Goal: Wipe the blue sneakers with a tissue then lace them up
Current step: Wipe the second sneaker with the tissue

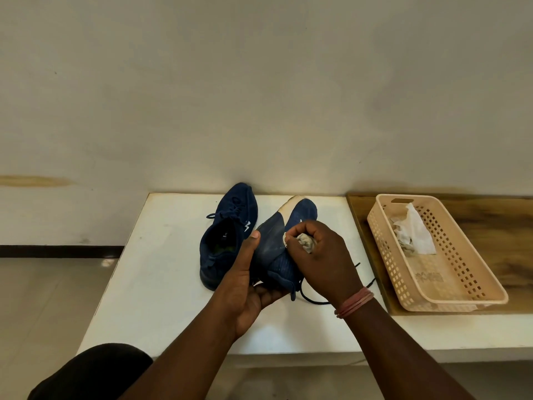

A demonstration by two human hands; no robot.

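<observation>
Two blue sneakers are at the middle of the white table [161, 284]. One sneaker [227, 235] lies flat on the table, its opening towards me, laces in. The other sneaker [277, 243] is tipped on its side with its sole facing left. My left hand [245, 287] grips it from below, thumb on the sole. My right hand [320, 252] is closed on a crumpled, greyed tissue [306, 242] pressed against the sole's edge. A loose black lace [314, 298] trails from under this shoe onto the table.
A beige perforated plastic basket [467, 287] sits on a wooden surface [504, 226] at the right, holding used white tissues [415, 235]. The wall runs close behind the table. My dark-clad knee [95, 370] is at the lower left, below the table's front edge.
</observation>
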